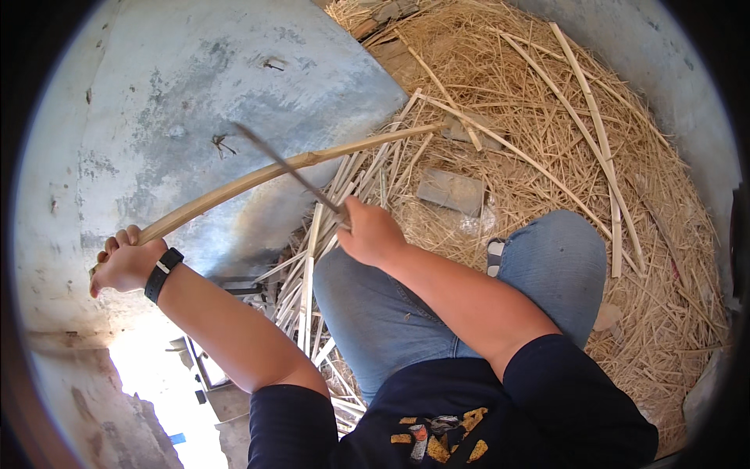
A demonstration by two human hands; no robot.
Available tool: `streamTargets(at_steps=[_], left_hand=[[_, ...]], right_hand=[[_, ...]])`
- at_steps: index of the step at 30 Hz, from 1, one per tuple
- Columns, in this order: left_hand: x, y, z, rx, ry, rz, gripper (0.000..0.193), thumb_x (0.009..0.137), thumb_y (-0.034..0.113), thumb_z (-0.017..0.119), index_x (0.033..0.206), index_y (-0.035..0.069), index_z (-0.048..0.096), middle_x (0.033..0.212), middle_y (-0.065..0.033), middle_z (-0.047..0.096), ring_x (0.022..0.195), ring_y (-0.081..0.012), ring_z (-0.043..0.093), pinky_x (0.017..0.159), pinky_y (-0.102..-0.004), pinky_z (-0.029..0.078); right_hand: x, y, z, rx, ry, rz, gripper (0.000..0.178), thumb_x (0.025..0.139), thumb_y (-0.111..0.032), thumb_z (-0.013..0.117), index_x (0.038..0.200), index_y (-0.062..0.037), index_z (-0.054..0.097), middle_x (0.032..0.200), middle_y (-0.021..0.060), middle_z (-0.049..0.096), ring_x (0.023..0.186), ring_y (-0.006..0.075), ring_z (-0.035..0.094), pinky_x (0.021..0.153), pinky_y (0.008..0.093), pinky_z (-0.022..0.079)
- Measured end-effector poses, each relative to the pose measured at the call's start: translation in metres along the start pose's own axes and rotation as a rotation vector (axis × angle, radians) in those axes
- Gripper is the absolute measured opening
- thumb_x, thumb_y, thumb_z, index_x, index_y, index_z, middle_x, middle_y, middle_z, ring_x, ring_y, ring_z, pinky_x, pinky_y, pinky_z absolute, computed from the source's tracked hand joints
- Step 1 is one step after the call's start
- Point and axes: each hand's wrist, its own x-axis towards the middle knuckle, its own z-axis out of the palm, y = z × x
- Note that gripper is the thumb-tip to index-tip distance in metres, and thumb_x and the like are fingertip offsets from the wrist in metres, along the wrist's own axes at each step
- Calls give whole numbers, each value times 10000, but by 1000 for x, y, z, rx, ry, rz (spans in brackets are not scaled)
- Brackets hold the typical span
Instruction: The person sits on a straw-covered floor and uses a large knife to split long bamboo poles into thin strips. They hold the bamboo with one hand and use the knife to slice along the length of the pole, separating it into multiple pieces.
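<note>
My left hand [129, 262], with a dark watch band at the wrist, is wrapped round the near left end of a long split bamboo piece [226, 190]. The bamboo slants up and to the right, and its far end lies over the shavings. A thin dark knife [262, 146] is in my closed right hand [371, 233], its handle mostly hidden by the fingers. The blade points up and left and crosses the bamboo in the picture, near a node. Whether blade and bamboo touch, I cannot tell.
Straw-like bamboo shavings [539, 164] cover the floor. A grey brick [451, 191] lies before my knees, with another block [474, 131] beyond. Thin strips [307, 301] are heaped beside my left leg; longer strips [591, 117] lie right. A worn blue-grey wall [187, 86] rises at left.
</note>
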Motion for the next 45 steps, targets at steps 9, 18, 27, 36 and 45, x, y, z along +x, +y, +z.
streamTargets(at_steps=[9, 18, 27, 36, 45], left_hand=[[-20, 14, 10, -17, -85, 30, 620, 986, 696, 203, 805, 141, 410, 626, -5, 336, 489, -151, 245, 423, -272, 220], [-16, 10, 6, -39, -58, 26, 637, 974, 722, 199, 797, 153, 423, 630, -17, 340, 464, -139, 253, 406, -258, 213], [-15, 9, -1, -72, -173, 56, 676, 953, 766, 200, 807, 147, 432, 655, -9, 345, 478, -135, 239, 411, -251, 215], [-11, 12, -21, -68, -150, 103, 671, 972, 736, 186, 834, 119, 410, 671, -17, 352, 488, -140, 238, 415, -248, 221], [-14, 1, -20, -41, -75, 20, 643, 980, 717, 170, 827, 141, 409, 636, -5, 333, 473, -133, 247, 400, -248, 233]], right_hand=[[26, -4, -19, 131, 31, 205, 317, 842, -146, 664, 1105, -5, 556, 824, 177, 676, 711, 324, 702, 637, 451, 556], [10, -20, -38, 21, 36, 140, 482, 821, -165, 642, 1216, 92, 539, 940, 286, 682, 926, 424, 680, 842, 466, 535], [35, -10, -43, 85, -81, 144, 367, 805, -163, 652, 1103, 49, 617, 933, 230, 694, 913, 363, 686, 816, 428, 536], [7, -70, -30, -84, -177, -23, 239, 828, -140, 646, 994, 12, 565, 833, 240, 678, 801, 359, 700, 704, 475, 535], [32, 75, -38, -75, 94, 477, 377, 860, -121, 650, 1194, 32, 566, 970, 198, 687, 899, 326, 704, 793, 435, 567]])
